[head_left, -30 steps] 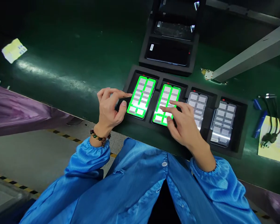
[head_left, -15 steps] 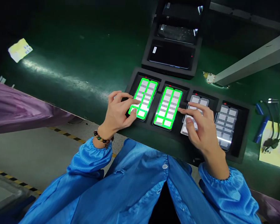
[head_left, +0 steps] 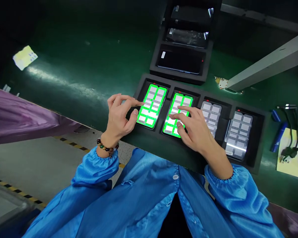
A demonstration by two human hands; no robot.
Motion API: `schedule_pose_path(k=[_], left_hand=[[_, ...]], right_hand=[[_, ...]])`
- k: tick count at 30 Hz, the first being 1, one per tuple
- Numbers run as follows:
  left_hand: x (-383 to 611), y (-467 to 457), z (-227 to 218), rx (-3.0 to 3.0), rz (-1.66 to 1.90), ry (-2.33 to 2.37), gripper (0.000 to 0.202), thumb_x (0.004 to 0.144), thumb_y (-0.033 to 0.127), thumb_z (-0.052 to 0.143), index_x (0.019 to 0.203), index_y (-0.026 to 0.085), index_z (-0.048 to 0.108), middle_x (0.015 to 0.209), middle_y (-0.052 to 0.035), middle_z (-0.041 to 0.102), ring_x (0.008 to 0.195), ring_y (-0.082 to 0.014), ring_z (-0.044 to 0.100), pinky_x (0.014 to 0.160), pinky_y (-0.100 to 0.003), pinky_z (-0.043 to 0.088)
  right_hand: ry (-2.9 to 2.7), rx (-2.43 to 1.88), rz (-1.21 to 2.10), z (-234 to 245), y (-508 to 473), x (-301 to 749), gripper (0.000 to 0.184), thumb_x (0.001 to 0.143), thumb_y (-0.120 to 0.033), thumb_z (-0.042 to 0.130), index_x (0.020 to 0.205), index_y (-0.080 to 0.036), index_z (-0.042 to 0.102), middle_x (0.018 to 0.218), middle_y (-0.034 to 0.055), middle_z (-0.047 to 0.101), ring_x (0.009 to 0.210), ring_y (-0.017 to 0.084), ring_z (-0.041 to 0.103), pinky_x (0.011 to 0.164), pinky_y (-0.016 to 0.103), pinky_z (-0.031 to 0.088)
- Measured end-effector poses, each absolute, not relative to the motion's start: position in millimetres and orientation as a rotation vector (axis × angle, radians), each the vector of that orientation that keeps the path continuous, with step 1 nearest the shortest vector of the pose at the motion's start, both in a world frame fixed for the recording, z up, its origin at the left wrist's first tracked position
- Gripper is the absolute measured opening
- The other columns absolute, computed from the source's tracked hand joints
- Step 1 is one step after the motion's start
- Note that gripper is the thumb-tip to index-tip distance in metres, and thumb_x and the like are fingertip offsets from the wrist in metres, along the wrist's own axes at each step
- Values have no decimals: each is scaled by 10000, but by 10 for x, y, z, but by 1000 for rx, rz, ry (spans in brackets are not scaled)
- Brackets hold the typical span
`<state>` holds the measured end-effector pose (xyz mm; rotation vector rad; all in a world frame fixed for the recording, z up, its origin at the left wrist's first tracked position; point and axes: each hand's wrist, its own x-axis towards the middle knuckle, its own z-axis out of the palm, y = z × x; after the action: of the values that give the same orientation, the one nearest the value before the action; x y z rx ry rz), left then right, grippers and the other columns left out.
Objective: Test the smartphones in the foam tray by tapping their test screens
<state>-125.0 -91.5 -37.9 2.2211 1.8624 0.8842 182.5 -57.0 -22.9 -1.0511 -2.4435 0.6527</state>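
Note:
Several smartphones lie in the slots of a black foam tray (head_left: 259, 138). The leftmost smartphone (head_left: 152, 105) shows white and grey blocks on bright green, as does the second smartphone (head_left: 182, 98). My left hand (head_left: 121, 115) is at the leftmost phone's left edge, index finger stretched out, holding nothing. Over the second phone is my right hand (head_left: 195, 132), its fingers apart and covering part of that screen; whether a fingertip touches the glass I cannot tell. To the right, the third smartphone (head_left: 211, 114) and the fourth smartphone (head_left: 239, 134) have grey-and-white screens.
Behind stands another black tray (head_left: 154, 64) with dark phones. A grey metal post (head_left: 265, 64) slants in at the right. Cables (head_left: 291, 150) lie on yellow paper (head_left: 296, 168) beside a blue marker (head_left: 278, 137). A yellow note (head_left: 25, 58) is on the green table (head_left: 89, 66), far left.
My right hand has moved left from the third phone to over the second one. My left hand has drawn back slightly left, uncovering more of the first phone's screen.

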Motion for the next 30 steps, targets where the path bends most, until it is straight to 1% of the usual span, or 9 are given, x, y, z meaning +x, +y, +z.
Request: schedule_pose_path(k=[6, 9, 12, 15, 19, 24, 27, 30], left_hand=[[-1271, -906, -458, 2193, 905, 1880, 437, 1091, 486, 409, 1177, 263, 775, 1095, -86, 792, 1149, -312, 695, 1223, -589, 361], [-1276, -893, -471, 2186, 919, 1886, 416, 1086, 471, 424, 1160, 267, 778, 1089, -85, 789, 1146, -314, 696, 1215, -590, 368], [-1282, -884, -464, 2191, 976, 1866, 360, 1073, 418, 460, 1157, 277, 781, 1092, -85, 785, 1138, -317, 697, 1199, -595, 379], [-1272, -881, -454, 2172, 987, 1875, 347, 1064, 389, 466, 1158, 283, 783, 1100, -87, 785, 1133, -323, 695, 1198, -604, 376], [-1227, -888, -452, 2170, 968, 1883, 363, 1074, 421, 446, 1140, 276, 773, 1084, -83, 789, 1125, -325, 690, 1191, -606, 369], [-1199, -890, -451, 2202, 990, 1854, 368, 1099, 418, 426, 1150, 280, 764, 1093, -77, 789, 1121, -313, 694, 1176, -585, 385], [-1210, -875, -443, 2203, 961, 1889, 386, 1091, 431, 419, 1133, 271, 768, 1090, -84, 791, 1112, -313, 695, 1171, -585, 394], [-1216, -859, -442, 2193, 953, 1904, 381, 1081, 430, 423, 1119, 264, 764, 1094, -87, 795, 1104, -315, 694, 1169, -590, 395]], right_hand=[[-2460, -1085, 626, -227, -648, 1988, 326, 1079, -161, 491, 1296, -273, 707, 1162, 75, 835, 1454, 333, 616, 1202, 582, 422], [-2435, -1146, 608, -228, -727, 2194, 336, 1076, -168, 493, 1313, -272, 706, 1209, 82, 826, 1455, 332, 626, 1206, 588, 423], [-2409, -1180, 584, -230, -782, 2360, 328, 1073, -182, 490, 1300, -272, 708, 1280, 89, 810, 1453, 334, 636, 1187, 595, 439], [-2391, -1176, 598, -216, -771, 2331, 332, 1073, -200, 488, 1300, -288, 713, 1308, 86, 806, 1454, 341, 637, 1177, 610, 448], [-2422, -1108, 659, -203, -687, 2005, 359, 1079, -213, 477, 1329, -296, 720, 1271, 92, 823, 1463, 347, 626, 1192, 616, 444], [-2469, -1045, 678, -230, -632, 1872, 351, 1082, -176, 459, 1293, -277, 721, 1162, 72, 851, 1461, 331, 624, 1200, 591, 435], [-2431, -1109, 626, -234, -642, 2061, 316, 1082, -193, 478, 1258, -270, 730, 1228, 85, 831, 1428, 329, 640, 1198, 594, 430], [-2389, -1163, 610, -229, -635, 2162, 324, 1087, -215, 474, 1284, -271, 725, 1296, 97, 808, 1437, 339, 632, 1185, 601, 438]])
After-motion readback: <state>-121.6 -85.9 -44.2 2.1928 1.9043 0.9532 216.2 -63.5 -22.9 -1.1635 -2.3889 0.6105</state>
